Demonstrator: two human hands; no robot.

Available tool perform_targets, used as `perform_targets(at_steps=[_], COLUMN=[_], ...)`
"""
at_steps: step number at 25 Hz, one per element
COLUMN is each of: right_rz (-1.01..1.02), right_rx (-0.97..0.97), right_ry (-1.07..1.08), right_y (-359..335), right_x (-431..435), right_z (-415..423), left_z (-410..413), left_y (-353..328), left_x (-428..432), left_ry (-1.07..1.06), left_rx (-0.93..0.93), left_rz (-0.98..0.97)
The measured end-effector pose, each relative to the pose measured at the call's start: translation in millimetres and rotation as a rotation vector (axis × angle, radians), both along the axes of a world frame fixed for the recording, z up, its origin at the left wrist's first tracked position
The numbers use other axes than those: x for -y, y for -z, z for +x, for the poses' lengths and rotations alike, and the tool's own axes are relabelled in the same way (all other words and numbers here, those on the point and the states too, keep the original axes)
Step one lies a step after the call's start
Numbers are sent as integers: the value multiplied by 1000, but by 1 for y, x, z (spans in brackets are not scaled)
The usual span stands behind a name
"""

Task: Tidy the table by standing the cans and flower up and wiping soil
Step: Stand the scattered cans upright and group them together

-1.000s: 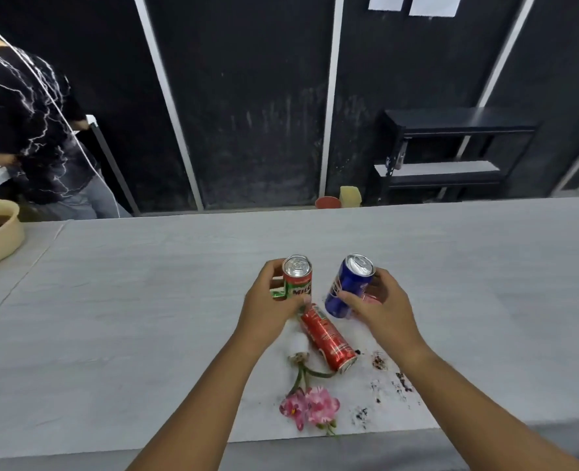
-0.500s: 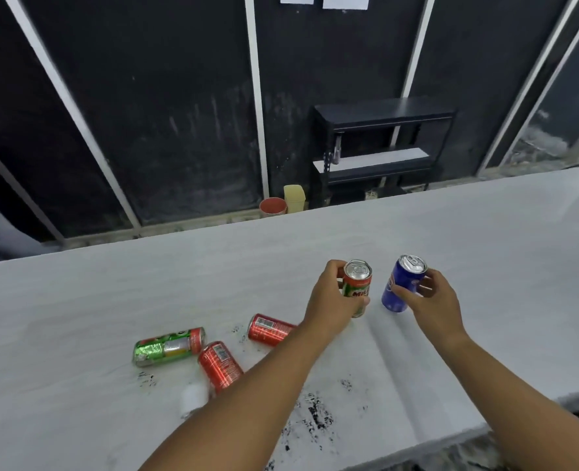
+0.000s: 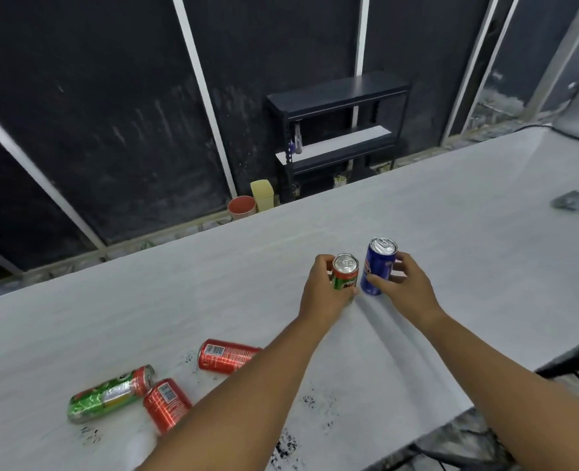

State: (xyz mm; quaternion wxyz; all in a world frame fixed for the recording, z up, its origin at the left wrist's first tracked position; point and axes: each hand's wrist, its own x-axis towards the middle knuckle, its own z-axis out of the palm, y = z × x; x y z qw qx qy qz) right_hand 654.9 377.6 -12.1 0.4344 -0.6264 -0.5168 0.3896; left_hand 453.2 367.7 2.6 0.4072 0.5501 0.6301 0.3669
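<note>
My left hand [image 3: 325,290] grips a green and red can [image 3: 345,275], held upright on the white table [image 3: 451,239]. Right beside it my right hand [image 3: 403,283] grips an upright blue can [image 3: 379,265]. Three cans lie on their sides at the lower left: a green one [image 3: 109,394], a red one [image 3: 167,404] touching it, and another red one [image 3: 227,355] partly behind my left forearm. Dark soil specks [image 3: 286,448] are scattered near the front edge and around the fallen cans. The flower is hidden.
A black shelf unit [image 3: 339,130] stands behind the table against the dark wall, with a red pot [image 3: 242,206] and a yellow container [image 3: 262,194] on the floor. A grey-green object [image 3: 576,201] lies at the table's far right. A black chair part [image 3: 573,360] is at the lower right.
Both hands carried their upright cans away from the fallen ones to the right and slightly farther back; the cans stand closer together. The view swung right, so the flower went out of sight.
</note>
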Motion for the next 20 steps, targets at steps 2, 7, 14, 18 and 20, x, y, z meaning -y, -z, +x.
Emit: perform_targets(at_steps=[2,7,14,18,20], right_rz=[-19,-104,3,28,20], right_rx=[18,200,193,125,131], right_ry=[-2,74,31,-208,-327], right_y=[5,19,14,-4,-8], right_x=[-2,20,106,130,135], right_z=[0,-1,-63,-129,-156], left_z=[-1,-23,-137,-208,-235], left_y=[6,7,-15,-22,-23], left_x=[0,16,93,138,159], left_ry=[13,15,-52,-195,-250], left_rx=[-11,-66,-118,-161,-188], left_rz=[22,-26,120,101,88])
